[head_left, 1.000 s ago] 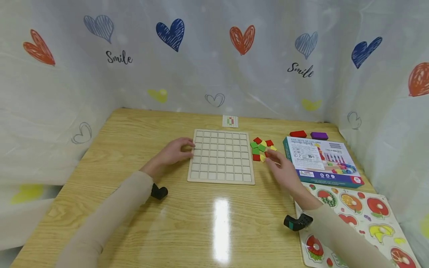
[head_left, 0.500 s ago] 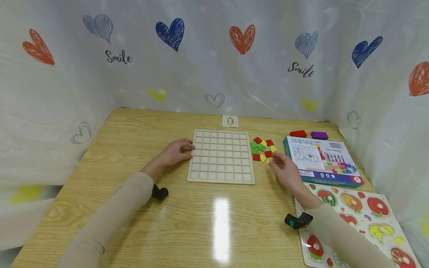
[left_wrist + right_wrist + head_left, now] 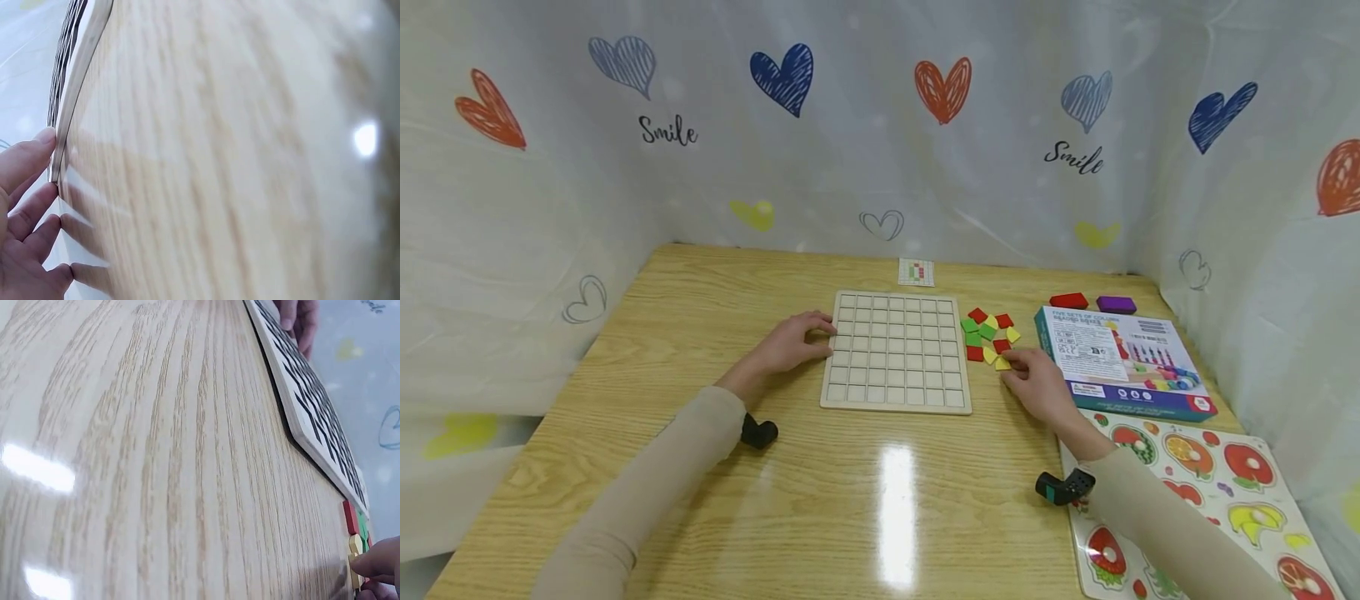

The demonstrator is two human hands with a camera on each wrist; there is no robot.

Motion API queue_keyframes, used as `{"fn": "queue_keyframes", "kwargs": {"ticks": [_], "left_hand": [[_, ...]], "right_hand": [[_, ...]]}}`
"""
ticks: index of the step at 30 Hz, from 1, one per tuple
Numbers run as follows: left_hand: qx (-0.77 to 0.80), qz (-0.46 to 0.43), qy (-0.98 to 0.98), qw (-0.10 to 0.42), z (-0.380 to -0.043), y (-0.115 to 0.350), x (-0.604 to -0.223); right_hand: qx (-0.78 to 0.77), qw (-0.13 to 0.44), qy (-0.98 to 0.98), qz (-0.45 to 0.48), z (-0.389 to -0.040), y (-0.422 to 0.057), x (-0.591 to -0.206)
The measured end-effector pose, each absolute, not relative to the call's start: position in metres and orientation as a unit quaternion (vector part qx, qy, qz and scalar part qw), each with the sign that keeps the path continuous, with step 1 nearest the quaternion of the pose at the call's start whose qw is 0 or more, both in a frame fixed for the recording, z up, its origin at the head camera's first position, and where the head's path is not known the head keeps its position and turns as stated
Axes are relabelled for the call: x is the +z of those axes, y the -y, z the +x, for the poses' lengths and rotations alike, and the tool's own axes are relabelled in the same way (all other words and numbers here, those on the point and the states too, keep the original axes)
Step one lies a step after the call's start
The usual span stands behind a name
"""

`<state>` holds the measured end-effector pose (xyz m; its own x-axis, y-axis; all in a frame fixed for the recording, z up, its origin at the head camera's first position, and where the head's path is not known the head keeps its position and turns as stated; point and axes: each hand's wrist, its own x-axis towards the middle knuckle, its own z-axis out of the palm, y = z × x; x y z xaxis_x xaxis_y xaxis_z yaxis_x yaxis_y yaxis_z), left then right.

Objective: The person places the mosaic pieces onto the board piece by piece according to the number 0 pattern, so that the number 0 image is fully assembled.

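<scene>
A square wooden grid board (image 3: pixel 896 350) lies flat on the table. My left hand (image 3: pixel 793 340) rests at its left edge; in the left wrist view the thumb (image 3: pixel 28 159) and a fingertip touch the rim, the other fingers loosely spread. Just right of the board is a loose cluster of small tiles: red (image 3: pixel 974 353), green (image 3: pixel 973 339) and yellow (image 3: pixel 991 355). At the near side of this cluster my right hand (image 3: pixel 1037 387) pinches a yellow quarter-round tile (image 3: pixel 1003 363). The right wrist view has its thumb (image 3: pixel 378 559) against a yellow tile (image 3: pixel 355 572), the other fingertips partly hidden.
Behind the board lies a small pattern card (image 3: pixel 916 272). On the right are a boxed bead set (image 3: pixel 1123 358), red (image 3: pixel 1068 301) and purple (image 3: pixel 1116 305) blocks behind it, and a fruit puzzle board (image 3: pixel 1206 492) under the right forearm. A printed curtain (image 3: pixel 820 167) surrounds the table.
My right hand has drawn back slightly from over the tiles, then lowered with thumb and finger closing at the nearest yellow one. The left hand stays at the board's edge.
</scene>
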<state>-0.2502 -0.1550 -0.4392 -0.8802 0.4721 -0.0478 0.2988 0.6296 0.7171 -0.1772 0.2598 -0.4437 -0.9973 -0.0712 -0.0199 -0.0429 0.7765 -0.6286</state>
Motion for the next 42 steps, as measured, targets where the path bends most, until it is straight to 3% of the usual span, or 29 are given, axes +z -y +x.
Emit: {"fn": "queue_keyframes", "kwargs": {"ticks": [42], "left_hand": [[0.361, 0.224, -0.898, 0.118, -0.2522, 0.1542, -0.4394]], "right_hand": [[-0.309, -0.010, -0.948, -0.071, -0.1774, -0.2599, -0.4413]]}}
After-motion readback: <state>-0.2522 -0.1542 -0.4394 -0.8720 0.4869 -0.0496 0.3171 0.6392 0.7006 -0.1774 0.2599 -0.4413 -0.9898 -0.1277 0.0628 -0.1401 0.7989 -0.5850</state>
